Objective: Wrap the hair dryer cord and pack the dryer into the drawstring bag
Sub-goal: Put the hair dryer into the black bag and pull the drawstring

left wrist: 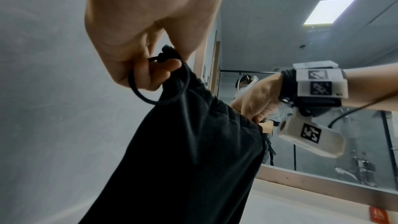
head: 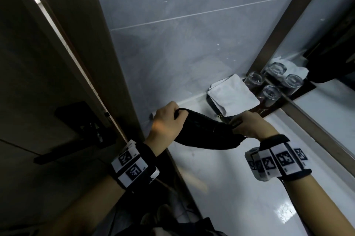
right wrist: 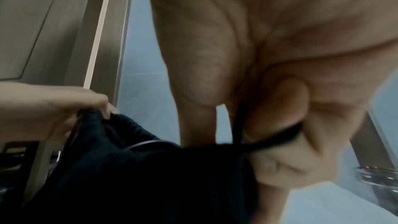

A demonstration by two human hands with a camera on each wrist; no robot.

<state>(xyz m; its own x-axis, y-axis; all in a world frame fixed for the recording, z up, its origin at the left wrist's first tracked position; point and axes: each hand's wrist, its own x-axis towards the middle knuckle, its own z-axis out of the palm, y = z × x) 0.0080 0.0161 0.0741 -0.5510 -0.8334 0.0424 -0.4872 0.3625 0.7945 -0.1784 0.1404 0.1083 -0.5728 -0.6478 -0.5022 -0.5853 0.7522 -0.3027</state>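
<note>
A black drawstring bag [head: 207, 132] hangs between my two hands above the white counter [head: 240, 187]. My left hand [head: 167, 120] grips the left end of its mouth, with a loop of black drawstring [left wrist: 159, 89] round the fingers. My right hand [head: 247, 126] pinches the drawstring [right wrist: 277, 137] at the right end of the mouth. The bag [left wrist: 193, 159] sags full below the hands, and its mouth looks gathered. A thin grey edge [right wrist: 146, 142] shows at the bag's [right wrist: 140, 176] top. The hair dryer itself is hidden.
A folded white cloth [head: 232, 97] lies on a dark tray [head: 261, 109] at the counter's back, beside upturned glasses [head: 270, 93]. A mirror [head: 326, 66] runs along the right, a grey tiled wall [head: 182, 43] stands behind, and a wooden door [head: 48, 82] with a handle is on the left.
</note>
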